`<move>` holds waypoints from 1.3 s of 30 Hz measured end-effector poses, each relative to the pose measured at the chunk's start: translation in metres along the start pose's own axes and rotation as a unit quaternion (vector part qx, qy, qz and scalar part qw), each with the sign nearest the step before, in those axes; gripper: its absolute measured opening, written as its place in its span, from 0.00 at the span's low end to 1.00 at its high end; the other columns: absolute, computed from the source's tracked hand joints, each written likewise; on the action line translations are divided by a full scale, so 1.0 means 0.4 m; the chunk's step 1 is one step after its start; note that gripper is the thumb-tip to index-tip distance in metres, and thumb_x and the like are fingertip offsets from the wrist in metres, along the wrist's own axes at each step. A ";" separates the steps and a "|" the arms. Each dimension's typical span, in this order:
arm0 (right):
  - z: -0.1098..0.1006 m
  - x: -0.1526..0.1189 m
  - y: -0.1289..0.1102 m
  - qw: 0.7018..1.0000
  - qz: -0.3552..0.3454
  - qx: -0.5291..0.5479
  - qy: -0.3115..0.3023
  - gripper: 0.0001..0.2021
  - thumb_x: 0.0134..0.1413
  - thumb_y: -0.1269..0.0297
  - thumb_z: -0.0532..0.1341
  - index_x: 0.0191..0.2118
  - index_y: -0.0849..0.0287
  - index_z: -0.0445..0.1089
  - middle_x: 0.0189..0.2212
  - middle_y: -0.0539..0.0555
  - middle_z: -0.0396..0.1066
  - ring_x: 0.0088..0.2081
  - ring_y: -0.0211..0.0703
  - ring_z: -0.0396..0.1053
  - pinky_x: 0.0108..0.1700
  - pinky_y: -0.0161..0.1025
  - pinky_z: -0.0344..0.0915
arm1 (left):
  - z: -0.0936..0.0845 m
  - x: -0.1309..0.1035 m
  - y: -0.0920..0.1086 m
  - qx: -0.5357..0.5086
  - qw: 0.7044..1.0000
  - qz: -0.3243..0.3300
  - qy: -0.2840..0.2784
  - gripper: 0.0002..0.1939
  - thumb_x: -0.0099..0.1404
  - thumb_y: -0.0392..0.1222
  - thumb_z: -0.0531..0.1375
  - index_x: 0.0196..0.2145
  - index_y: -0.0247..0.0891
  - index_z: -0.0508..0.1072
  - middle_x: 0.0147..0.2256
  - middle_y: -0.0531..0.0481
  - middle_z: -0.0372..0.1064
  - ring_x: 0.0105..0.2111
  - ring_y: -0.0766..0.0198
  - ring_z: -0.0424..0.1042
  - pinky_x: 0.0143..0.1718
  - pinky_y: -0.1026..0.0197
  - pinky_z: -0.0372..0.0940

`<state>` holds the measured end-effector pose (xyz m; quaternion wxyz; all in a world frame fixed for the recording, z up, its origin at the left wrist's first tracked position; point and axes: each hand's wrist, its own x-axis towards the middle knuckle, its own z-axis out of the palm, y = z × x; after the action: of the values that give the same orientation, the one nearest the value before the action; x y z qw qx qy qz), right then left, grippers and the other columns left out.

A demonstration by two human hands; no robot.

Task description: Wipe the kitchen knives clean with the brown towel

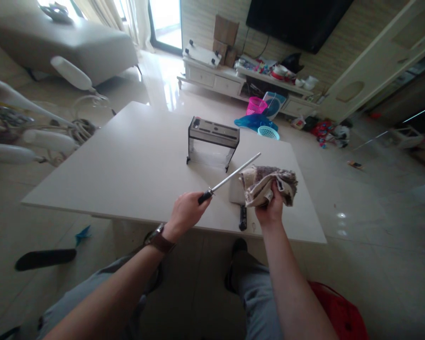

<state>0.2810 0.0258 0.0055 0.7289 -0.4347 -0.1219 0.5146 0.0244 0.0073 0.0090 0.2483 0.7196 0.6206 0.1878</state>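
My left hand (187, 213) is closed around the black handle of a sharpening steel (233, 174). Its metal rod points up and to the right, above the white table. In my right hand (272, 208) is a bunched brown and beige cloth (267, 184), gripped from below near the rod's tip. Under the cloth, partly hidden, a cleaver (243, 217) lies on the table, its black handle toward me. Farther back stands a knife block (214, 132) with a slotted grey top and clear sides; no knives show in it.
The white table (109, 165) spans the middle, its near edge close to my legs. Beyond it, a blue plastic bag (253, 122), a pink basket (257, 105) and a light-blue basket (268, 132) sit on the floor before a TV cabinet (212, 78). A red object (340, 311) is at lower right.
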 end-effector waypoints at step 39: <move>0.060 -0.059 0.259 0.990 0.080 -0.066 0.096 0.21 0.35 0.58 0.77 0.39 0.59 0.79 0.35 0.50 0.81 0.39 0.48 0.78 0.46 0.45 0.76 | 0.102 0.091 0.003 0.046 0.988 0.023 -0.146 0.15 0.63 0.36 0.58 0.43 0.43 0.82 0.41 0.42 0.81 0.44 0.51 0.78 0.41 0.58 0.63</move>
<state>0.1889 0.0274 -0.0528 0.6633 -0.5376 -0.0502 0.5182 0.0547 0.0380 -0.0244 0.2985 0.7641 0.5690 0.0578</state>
